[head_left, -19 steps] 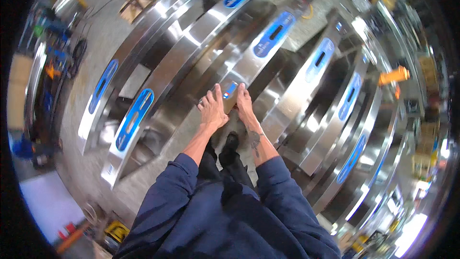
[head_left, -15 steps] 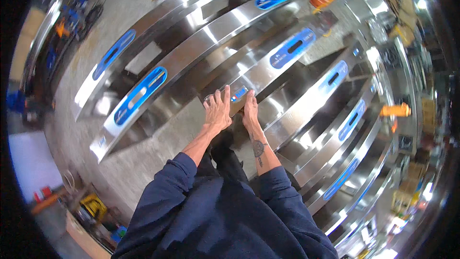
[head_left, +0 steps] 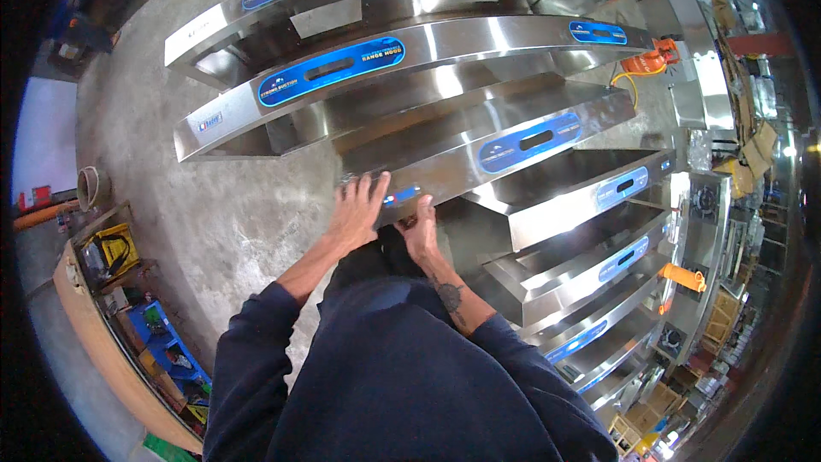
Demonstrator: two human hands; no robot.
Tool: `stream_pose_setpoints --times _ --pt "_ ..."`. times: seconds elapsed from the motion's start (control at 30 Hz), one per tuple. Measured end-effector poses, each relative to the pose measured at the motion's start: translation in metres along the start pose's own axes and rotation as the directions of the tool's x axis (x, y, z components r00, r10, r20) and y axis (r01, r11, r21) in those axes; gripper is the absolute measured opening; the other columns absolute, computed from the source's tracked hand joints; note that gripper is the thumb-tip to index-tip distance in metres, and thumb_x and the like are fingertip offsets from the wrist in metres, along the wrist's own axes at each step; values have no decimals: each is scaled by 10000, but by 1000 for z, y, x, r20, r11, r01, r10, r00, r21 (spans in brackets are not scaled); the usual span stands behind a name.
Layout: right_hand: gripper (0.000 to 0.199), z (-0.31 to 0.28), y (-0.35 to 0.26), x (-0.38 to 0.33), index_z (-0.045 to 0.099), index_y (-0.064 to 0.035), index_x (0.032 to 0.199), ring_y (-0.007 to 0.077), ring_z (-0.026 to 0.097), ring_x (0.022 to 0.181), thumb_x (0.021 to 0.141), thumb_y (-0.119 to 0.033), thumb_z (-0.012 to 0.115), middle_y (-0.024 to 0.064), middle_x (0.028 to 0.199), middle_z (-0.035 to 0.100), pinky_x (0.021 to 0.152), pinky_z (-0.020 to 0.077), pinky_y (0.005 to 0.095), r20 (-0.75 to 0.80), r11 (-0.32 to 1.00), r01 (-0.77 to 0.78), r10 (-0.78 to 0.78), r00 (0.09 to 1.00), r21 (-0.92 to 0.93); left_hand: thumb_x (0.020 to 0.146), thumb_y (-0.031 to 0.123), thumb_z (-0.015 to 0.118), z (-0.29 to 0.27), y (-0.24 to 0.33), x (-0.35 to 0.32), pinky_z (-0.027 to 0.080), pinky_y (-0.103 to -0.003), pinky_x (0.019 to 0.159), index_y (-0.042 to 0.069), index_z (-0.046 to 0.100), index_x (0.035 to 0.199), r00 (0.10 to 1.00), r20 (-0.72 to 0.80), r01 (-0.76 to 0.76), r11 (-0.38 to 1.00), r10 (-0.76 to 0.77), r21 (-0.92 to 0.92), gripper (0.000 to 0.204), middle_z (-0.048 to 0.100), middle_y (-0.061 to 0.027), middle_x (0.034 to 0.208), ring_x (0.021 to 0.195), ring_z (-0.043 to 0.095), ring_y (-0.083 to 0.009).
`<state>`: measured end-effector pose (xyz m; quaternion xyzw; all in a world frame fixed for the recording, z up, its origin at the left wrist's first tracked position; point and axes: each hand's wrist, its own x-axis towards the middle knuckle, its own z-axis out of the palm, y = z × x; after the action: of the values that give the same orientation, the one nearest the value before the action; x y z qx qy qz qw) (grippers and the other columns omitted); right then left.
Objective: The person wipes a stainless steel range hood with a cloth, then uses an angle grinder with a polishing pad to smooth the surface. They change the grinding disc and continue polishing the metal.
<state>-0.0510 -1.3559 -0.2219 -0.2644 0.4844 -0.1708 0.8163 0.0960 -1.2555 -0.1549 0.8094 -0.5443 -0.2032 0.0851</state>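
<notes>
Probably the steel hood (head_left: 449, 173) is heavy and slick; I'd favour its mid-frame end, which left hand (head_left: 353, 216) and right hand (head_left: 420, 233) grasp.

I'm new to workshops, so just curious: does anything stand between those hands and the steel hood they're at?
Nothing visible does: the left hand and right hand both touch the near end of the stainless-steel hood directly.

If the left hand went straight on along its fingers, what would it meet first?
The left hand touches a steel hood, so that comes first; beyond, probably the next hood up the picture, though depth is unclear.
</notes>
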Motion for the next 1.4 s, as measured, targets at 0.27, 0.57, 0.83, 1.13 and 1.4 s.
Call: stream_pose_setpoints --times 0.27,0.57,0.83,1.13,1.4 --pt "762 -22 -16 -28 355 -50 1539 288 542 1273 1043 -608 512 116 1446 505 1122 442 502 198 867 -226 341 919 -444 626 239 930 4 -23 -55 371 -587 1125 120 199 1649 999 -37 27 998 -24 57 1263 409 -223 1513 1374 440 -423" --pt "597 -203 -295 79 388 -95 1527 187 628 939 1018 -273 645 69 1126 623 809 558 360 223 276 352 -407 886 -894 767 141 804 70 42 -101 382 -561 1131 12 383 1540 572 -437 508 718 -694 -476 889 460 -270 1452 1349 457 -419" --pt "744 -325 -414 204 289 -117 1598 201 551 1180 1024 -562 448 93 1390 542 969 504 389 -223 757 497 -619 753 -424 895 782 597 109 58 -48 437 -478 1094 81 449 1510 288 498 -633 -553 -818 -541 945 521 -134 1453 1339 488 -313" --pt "955 -289 -411 203 123 -95 1663 378 262 1544 964 -440 675 211 1699 176 1255 242 574 -4 758 614 -630 777 -220 925 694 641 86 43 3 415 -476 1131 141 480 1508 128 307 -787 -285 -943 -547 819 543 -67 1469 1351 511 -283" --pt "877 -244 -347 162 296 -20 1597 381 469 1427 887 -187 783 251 1531 466 1197 378 539 598 -249 793 -782 175 -557 944 603 670 84 -21 -60 444 -479 1118 109 540 1442 61 234 -845 -175 -970 -506 713 619 -90 1378 1282 577 -290"
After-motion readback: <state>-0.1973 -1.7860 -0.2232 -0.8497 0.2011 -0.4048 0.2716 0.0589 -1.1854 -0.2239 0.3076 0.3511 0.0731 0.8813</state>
